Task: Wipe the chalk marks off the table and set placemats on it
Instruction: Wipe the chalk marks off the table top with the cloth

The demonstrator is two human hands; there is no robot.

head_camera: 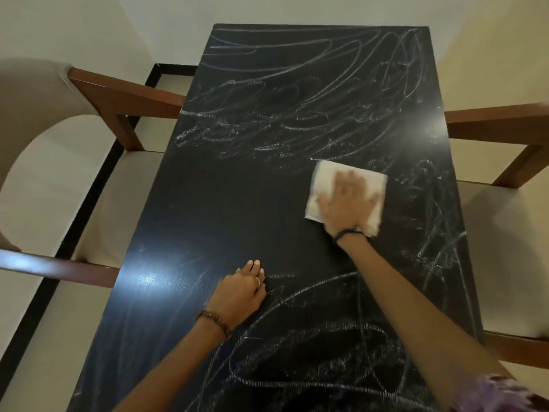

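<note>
Black tabletop between two chairs, chalk marks covering its far end and right side: my right hand presses flat-fingered on a white cloth, my left hand rests open, and dry strokes may merely smear dust onto the cleared patch.

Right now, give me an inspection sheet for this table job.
Surface: black table, middle-left patch looks wiped; chalk marks remain at far end, right side and near edge.
Job's things: white cloth flat on table; placemats nothing seen.
Clutter: nothing seen.
Hands: right hand presses flat on cloth, blurred; left hand rests on table.
Cables: nothing seen.
Surroundings: chair on left, another chair on right, pale wall behind.
</note>
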